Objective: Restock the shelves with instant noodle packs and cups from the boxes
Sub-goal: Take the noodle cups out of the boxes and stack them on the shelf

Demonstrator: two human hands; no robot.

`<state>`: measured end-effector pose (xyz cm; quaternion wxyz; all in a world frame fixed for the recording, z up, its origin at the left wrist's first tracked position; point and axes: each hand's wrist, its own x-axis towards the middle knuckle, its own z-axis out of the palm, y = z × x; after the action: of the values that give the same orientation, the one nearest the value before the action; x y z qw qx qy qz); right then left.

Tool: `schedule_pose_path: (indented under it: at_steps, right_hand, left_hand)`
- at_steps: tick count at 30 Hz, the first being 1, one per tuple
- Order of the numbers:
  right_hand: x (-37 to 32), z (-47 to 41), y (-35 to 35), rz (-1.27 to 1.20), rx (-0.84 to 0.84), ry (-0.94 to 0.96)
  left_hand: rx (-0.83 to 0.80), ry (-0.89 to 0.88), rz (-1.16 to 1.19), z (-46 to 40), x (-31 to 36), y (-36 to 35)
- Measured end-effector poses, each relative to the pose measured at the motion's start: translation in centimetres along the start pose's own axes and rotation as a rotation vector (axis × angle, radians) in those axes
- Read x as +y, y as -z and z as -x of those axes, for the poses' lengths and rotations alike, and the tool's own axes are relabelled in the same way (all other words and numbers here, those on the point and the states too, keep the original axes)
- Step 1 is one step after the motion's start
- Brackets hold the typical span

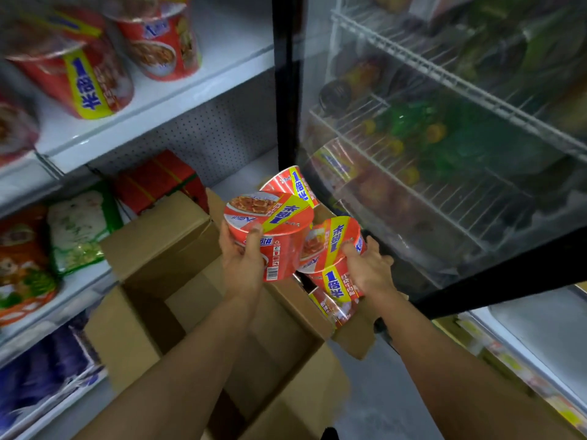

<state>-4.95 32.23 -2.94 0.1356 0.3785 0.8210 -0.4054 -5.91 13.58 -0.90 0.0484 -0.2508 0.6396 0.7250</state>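
White shelves (152,122) fill the 9 to 11 o'clock side, with two red noodle cups (82,74) standing on the upper one at 11 o'clock and blurred noodle packs (28,265) stacked on the lower ones at 9 o'clock. Below them, toward 7 o'clock, sits an open cardboard box (152,258) with its flaps spread. Near the middle, the left hand (243,258) grips a tilted red cup (270,233), thumb curled up its side and fingers wrapped behind. Another cup (293,184) shows just behind it at 12 o'clock, though who or what holds it cannot be told. Just to the right, the right hand (370,266) clasps a second cup (333,255), fingers curled round its rim, touching the left one. Under it, at 6 o'clock of that cup, one more cup (335,308) lies in a second box (352,331). A glass-doored cooler (444,138) with wire racks and drinks takes up the 1 to 3 o'clock side.
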Motion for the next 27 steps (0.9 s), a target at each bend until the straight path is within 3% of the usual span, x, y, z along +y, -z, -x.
schedule_pose_path:
  at_steps: [13, 27]
  right_hand:
    - [-8.7, 8.5, -0.5, -0.164, -0.020, 0.226]
    - [-14.3, 23.7, -8.9, -0.236, -0.166, 0.453]
  left_hand:
    - [0.156, -0.210, 0.123, 3.7, 8.4, 8.9]
    - [0.355, -0.341, 0.219, 11.6, 12.6, 27.7]
